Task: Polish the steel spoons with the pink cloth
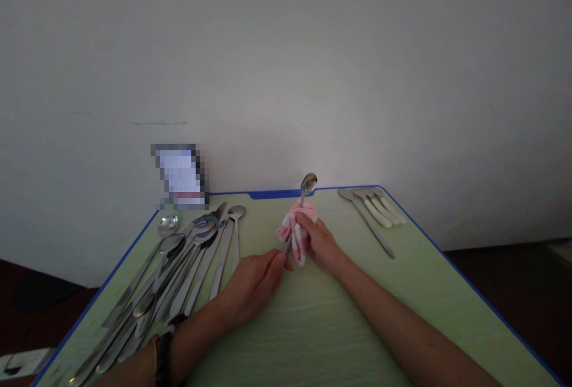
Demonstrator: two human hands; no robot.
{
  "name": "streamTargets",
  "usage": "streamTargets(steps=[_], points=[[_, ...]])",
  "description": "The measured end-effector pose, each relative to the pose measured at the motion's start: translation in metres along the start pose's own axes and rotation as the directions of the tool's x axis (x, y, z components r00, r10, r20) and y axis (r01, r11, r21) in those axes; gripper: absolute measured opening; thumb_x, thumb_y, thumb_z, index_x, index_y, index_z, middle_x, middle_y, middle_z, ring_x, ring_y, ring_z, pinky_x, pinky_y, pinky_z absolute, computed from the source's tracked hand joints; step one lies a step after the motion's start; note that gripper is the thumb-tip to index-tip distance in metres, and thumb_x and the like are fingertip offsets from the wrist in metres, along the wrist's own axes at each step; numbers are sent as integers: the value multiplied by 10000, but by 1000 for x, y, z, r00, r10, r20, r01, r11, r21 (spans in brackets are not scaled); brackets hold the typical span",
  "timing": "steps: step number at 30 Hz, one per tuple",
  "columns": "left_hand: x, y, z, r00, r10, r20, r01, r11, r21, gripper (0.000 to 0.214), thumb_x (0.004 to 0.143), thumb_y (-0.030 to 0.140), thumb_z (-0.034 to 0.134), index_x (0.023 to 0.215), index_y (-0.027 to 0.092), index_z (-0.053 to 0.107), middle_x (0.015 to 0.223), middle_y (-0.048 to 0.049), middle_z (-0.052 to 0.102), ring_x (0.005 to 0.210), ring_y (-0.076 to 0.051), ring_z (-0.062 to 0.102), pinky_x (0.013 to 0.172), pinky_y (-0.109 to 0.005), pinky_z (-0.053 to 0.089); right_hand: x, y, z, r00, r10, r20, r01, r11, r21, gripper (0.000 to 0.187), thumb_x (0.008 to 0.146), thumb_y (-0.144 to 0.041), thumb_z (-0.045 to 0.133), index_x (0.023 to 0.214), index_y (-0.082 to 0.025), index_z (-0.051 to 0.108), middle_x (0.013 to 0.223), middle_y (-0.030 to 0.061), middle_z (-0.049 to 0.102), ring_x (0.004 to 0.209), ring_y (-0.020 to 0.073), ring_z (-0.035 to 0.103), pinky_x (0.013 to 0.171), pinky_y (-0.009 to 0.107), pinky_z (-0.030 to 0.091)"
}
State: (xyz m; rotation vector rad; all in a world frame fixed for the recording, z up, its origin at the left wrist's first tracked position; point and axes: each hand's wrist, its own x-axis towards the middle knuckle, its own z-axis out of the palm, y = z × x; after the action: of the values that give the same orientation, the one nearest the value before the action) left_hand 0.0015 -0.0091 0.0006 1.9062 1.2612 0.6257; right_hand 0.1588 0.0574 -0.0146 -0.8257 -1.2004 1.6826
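Cutlery (195, 274) is heaped along the left side of the green bench (322, 327), its long handles overlapped and mostly slanted toward the near left corner. At the heap's far end a round-bowled spoon (168, 225) is laid, and by the far left corner a tilted, screen-like object (181, 172) is seen, blurred into blocks. Part of the heap is covered by the left forearm (201, 336), on which a dark wristband (164, 357) is worn. In the left hand (257, 282) the lower handle of a metal spoon (308, 184) is pinched, the grip closed between thumb and fingers. That spoon is held up over the middle of the bench, bowl uppermost, and around its handle a pink and white cloth (286, 227) is bunched. The cloth is pressed to the handle by the right hand (324, 244), its grip closed around both, thumb laid across the front. Farther right, a plain metal utensil (373, 227) and several pale-handled utensils (378, 214) are laid side by side, and the bench is bordered by a blue edge (473, 287)
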Motion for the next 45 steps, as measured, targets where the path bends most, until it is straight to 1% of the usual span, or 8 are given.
streamTargets(steps=[4,9,15,24,29,32,37,45], points=[[0,-1,1,1000,-1,-12,0,996,-92,377,970,375,234,767,196,497,539,60,429,496,-120,432,534,-226,348,0,2,-2,1000,-18,21,17,1000,22,429,764,-581,551,769,-157,621,594,21,646,389,111,512,370,232,433],[1,-5,3,1000,12,-12,-14,991,-137,331,966,377,239,815,197,473,568,59,416,518,-124,421,522,-230,328,0,-2,0,999,-15,49,11,997,80,429,744,-588,574,713,-161,597,628,23,652,403,114,513,350,234,426],[3,-10,6,1000,26,-16,-28,986,-163,307,956,405,275,766,208,414,631,47,437,563,-124,428,539,-228,332,0,-4,1,999,-18,41,11,986,167,387,697,-557,648,691,-175,584,519,-22,583,429,110,502,393,215,418],[0,2,0,998,44,45,-47,996,77,276,937,370,277,767,209,422,642,29,467,580,-146,476,568,-244,344,1,0,-2,999,26,21,-29,984,174,336,746,-499,624,721,-165,595,531,-16,590,444,114,509,443,231,398],[0,3,1,996,54,71,-64,987,150,273,936,365,289,767,206,434,636,23,494,575,-148,506,567,-240,346,3,-3,-4,993,95,-64,-71,949,307,300,729,-467,647,760,-171,603,616,-12,641,493,105,548,497,221,434],[0,3,2,994,76,83,-91,977,194,281,939,357,298,765,200,453,651,12,523,589,-150,533,576,-242,349,4,-6,-4,993,92,-76,-60,934,353,289,728,-453,649,777,-171,611,647,-3,658,545,112,580,517,215,435],[0,4,2,986,137,95,-158,950,269,315,954,335,283,750,194,478,663,-2,551,612,-156,561,600,-248,358,5,-6,-3,992,86,-90,-50,940,338,281,741,-446,639,781,-169,605,664,9,666,604,132,609,535,226,432],[-1,3,3,982,159,102,-185,918,350,332,963,315,282,740,189,493,652,-5,564,604,-154,570,601,-250,362,4,-7,-3,995,67,-74,-43,955,293,281,746,-437,629,764,-157,618,660,13,663,525,105,564,519,216,431]])
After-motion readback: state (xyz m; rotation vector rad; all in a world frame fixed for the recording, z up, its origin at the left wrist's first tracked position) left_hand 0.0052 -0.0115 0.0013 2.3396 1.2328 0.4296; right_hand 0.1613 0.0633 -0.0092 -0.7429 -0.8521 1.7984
